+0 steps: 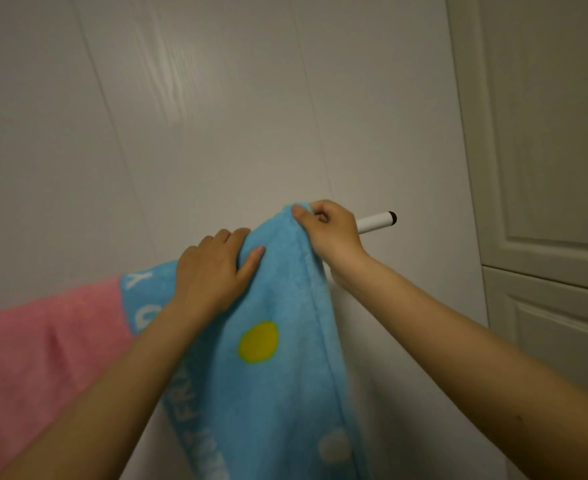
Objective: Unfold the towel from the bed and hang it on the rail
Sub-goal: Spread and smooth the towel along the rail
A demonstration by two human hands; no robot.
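Note:
A blue towel [278, 306] with a yellow dot, white dots and white lettering hangs draped over a white rail [377, 221] with a black end cap. Most of the rail is hidden under the cloth. My right hand [327, 230] pinches the towel's top fold at the rail, fingers curled. My left hand [216, 268] lies over the fold to the left, its fingers wrapped across the top and its thumb pressed on the front of the cloth.
A pink towel [43, 348] hangs to the left of the blue one. Behind is a pale panelled wall [216, 116]. A white panelled door [545, 168] stands at the right.

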